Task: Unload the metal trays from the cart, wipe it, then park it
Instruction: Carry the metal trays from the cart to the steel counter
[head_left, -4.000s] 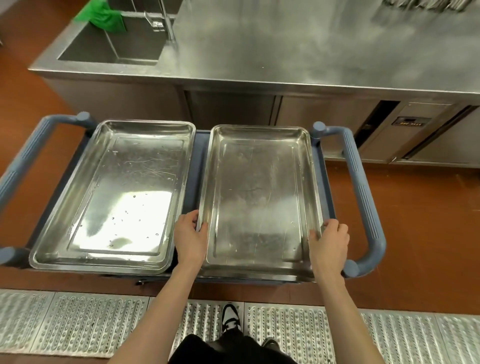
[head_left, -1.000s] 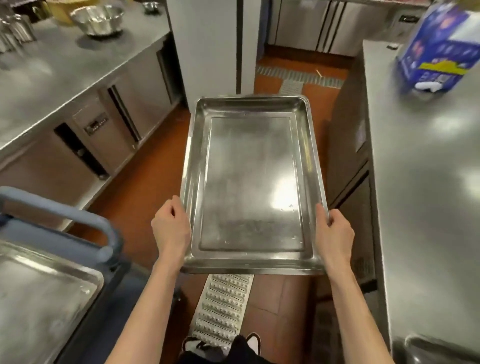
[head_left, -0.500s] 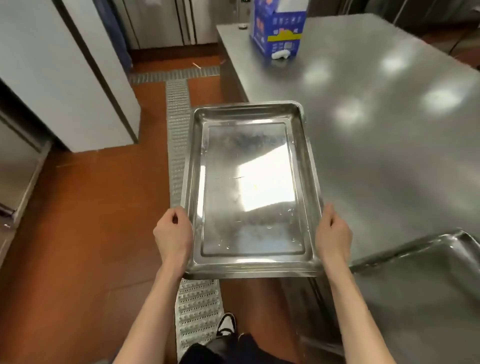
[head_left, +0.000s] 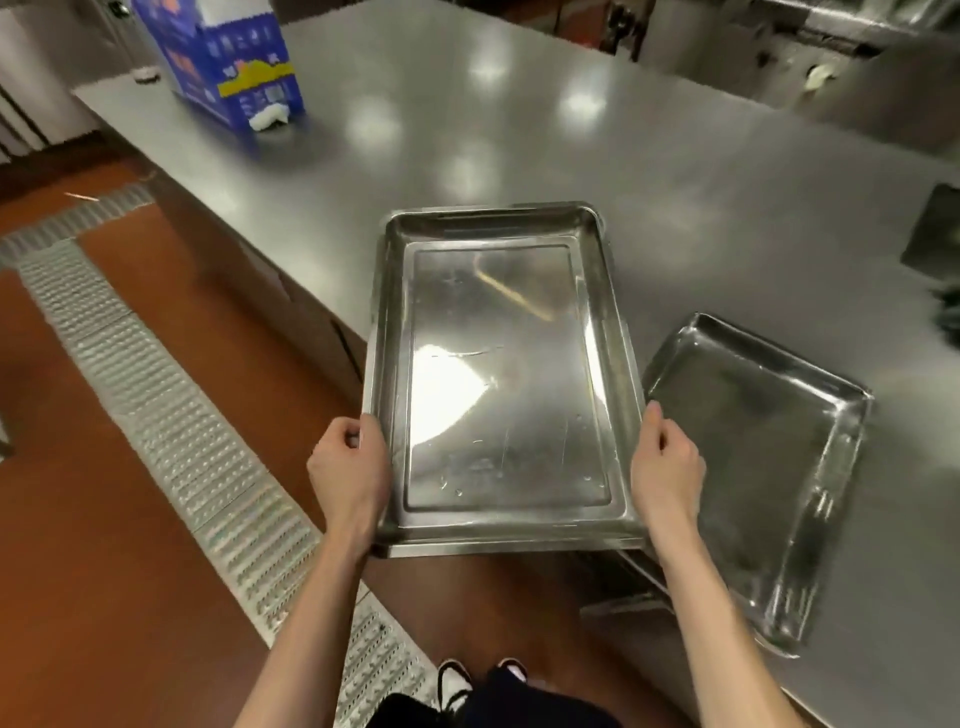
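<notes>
I hold a shiny rectangular metal tray (head_left: 498, 374) lengthwise in front of me. My left hand (head_left: 350, 467) grips its left rim near the close corner. On the right rim, my right hand (head_left: 665, 462) grips at the same height. The tray's far half hangs over the steel counter (head_left: 519, 130); its near end sticks out past the counter edge over the floor. A second metal tray (head_left: 753, 467) lies flat on the counter just to the right. The cart is out of view.
A blue carton (head_left: 228, 57) stands at the counter's far left corner. A dark object (head_left: 935, 234) sits at the right edge. A metal floor grate (head_left: 171, 415) runs diagonally across the red-brown floor on the left. My shoes (head_left: 478, 675) show below.
I have turned further right with the tray in both hands. Its far end is now over the counter, and the second tray on the counter has come fully into view.
</notes>
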